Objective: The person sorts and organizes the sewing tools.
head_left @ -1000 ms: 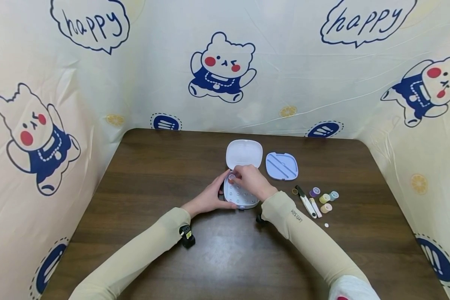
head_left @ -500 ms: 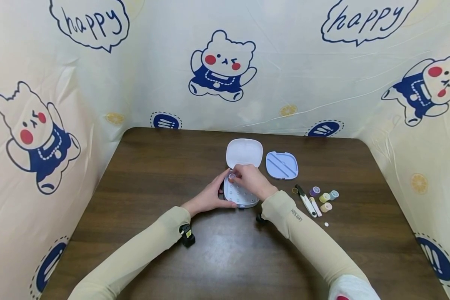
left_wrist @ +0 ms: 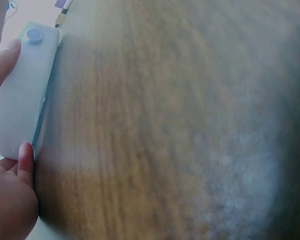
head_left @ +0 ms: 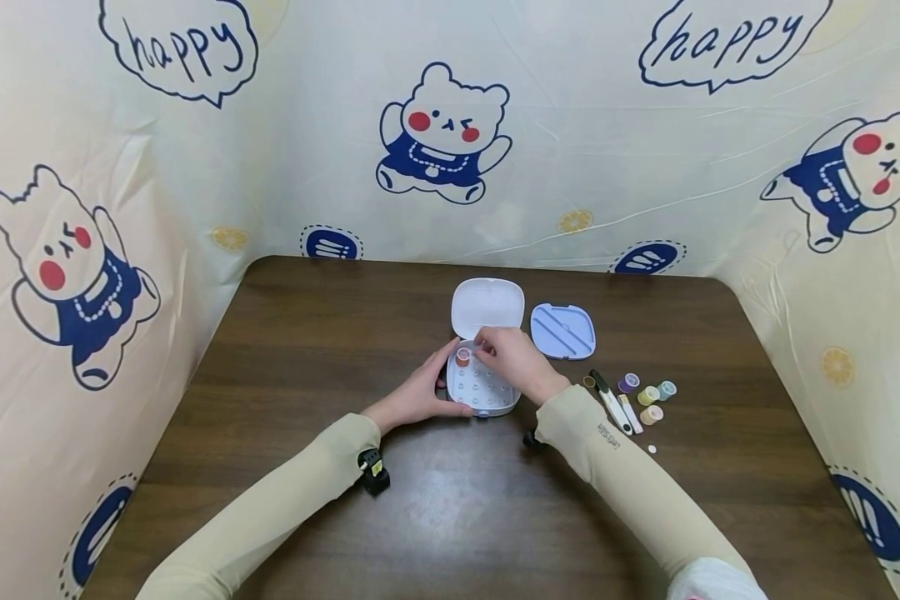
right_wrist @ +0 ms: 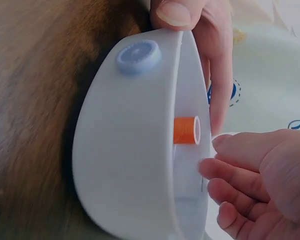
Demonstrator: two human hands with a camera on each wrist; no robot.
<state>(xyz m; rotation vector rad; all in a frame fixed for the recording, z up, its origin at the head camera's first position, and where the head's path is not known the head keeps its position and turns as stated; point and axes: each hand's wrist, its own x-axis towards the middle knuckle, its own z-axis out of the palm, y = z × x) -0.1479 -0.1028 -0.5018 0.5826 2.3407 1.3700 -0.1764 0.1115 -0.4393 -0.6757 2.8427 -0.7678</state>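
A white sewing box [head_left: 483, 403] stands on the table with its lid [head_left: 487, 307] raised at the back. Rows of small pegs cover its inside. An orange thread spool [right_wrist: 186, 131] sits in it, near the back left corner in the head view. My left hand [head_left: 420, 396] grips the box's left side, its thumb at the front edge. My right hand [head_left: 517, 362] hovers over the box's back right part. In the right wrist view its fingers [right_wrist: 230, 177] are loosely bent and apart from the spool; nothing is seen held in them.
A blue divided tray [head_left: 563, 332] lies right of the lid. Farther right are a black-and-white slim tool [head_left: 613, 407], a white stick-like item [head_left: 631, 414], a gold ring [head_left: 589, 382], several spools, including a purple one [head_left: 629, 383], and a small white disc [head_left: 652, 449].
My right hand has let go of the orange spool and moved slightly right, leaving the spool standing in the box. My left hand has stayed at the box's left side.
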